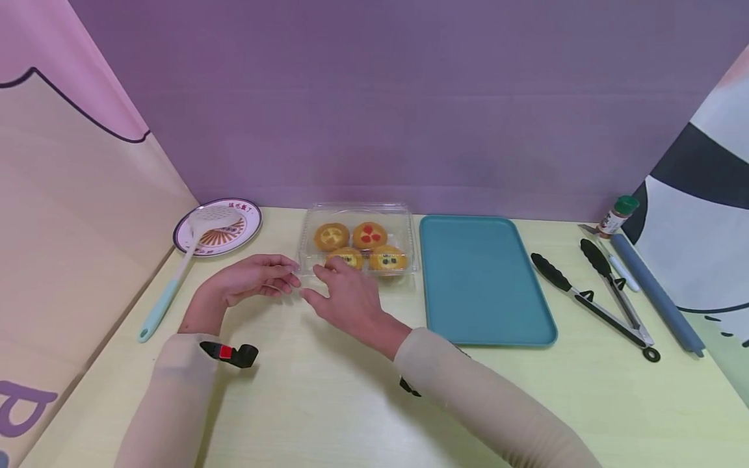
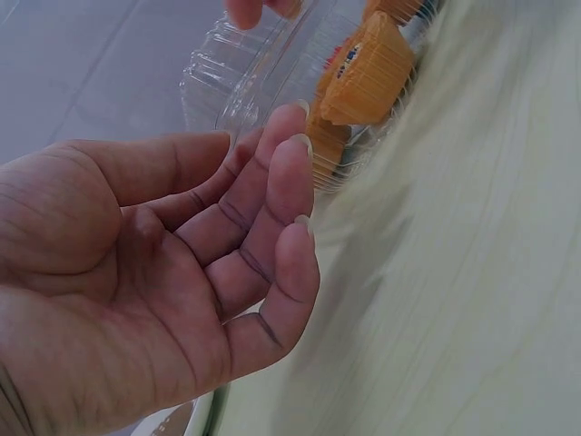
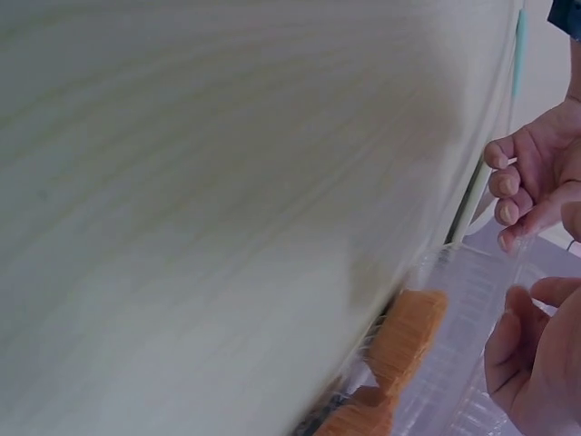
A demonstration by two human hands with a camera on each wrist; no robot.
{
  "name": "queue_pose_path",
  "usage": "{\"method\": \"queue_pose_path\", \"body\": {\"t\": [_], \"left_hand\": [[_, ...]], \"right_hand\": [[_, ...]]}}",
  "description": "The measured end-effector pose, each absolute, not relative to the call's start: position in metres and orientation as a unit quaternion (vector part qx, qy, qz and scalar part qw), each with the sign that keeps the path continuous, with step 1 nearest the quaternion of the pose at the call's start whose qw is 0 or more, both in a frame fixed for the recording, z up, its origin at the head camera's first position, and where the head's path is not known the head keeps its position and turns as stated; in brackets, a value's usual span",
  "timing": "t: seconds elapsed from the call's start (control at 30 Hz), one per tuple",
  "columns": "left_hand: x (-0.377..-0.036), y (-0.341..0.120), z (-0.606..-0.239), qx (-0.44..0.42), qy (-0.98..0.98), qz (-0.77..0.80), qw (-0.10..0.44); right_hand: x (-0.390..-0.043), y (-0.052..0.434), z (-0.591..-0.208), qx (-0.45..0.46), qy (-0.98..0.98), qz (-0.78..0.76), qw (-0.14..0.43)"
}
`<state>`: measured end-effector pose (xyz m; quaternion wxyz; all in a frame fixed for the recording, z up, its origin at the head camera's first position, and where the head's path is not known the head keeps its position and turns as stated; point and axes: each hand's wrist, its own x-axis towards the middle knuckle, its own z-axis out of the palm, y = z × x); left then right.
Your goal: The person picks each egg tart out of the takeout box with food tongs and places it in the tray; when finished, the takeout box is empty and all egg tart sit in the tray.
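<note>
A clear plastic clamshell box (image 1: pixel 358 214) stands closed at the table's back middle, with several yellow tarts (image 1: pixel 351 246) inside. My left hand (image 1: pixel 285 276) hovers at its front left corner, fingers loosely curled and holding nothing. In the left wrist view the left hand (image 2: pixel 263 209) shows relaxed fingers close to the box (image 2: pixel 236 82) and a tart (image 2: pixel 368 68). My right hand (image 1: pixel 320 278) reaches the box's front edge, fingertips (image 1: pixel 330 265) touching it and thumb spread aside. In the right wrist view the right hand (image 3: pixel 531 350) lies by the lid (image 3: pixel 463 300), beside an orange tart (image 3: pixel 408 336).
A teal tray (image 1: pixel 486 279) lies right of the box. Black tongs (image 1: pixel 597 299), a grey-blue rolling pin (image 1: pixel 658 292) and a spice bottle (image 1: pixel 617 216) are at the far right. At back left a plate (image 1: pixel 242 227) holds a skimmer (image 1: pixel 175 273). Panels wall in three sides.
</note>
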<state>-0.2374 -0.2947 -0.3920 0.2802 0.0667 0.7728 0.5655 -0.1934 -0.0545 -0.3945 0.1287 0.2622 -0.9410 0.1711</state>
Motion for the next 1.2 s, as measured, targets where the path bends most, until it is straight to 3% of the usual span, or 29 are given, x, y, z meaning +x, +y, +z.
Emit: {"method": "queue_pose_path", "body": {"t": [1.2], "left_hand": [[-0.238, -0.291, -0.391, 0.071, 0.778, 0.555, 0.286]], "right_hand": [[-0.2, -0.07, -0.395, 0.25, -0.949, 0.04, 0.188]]}}
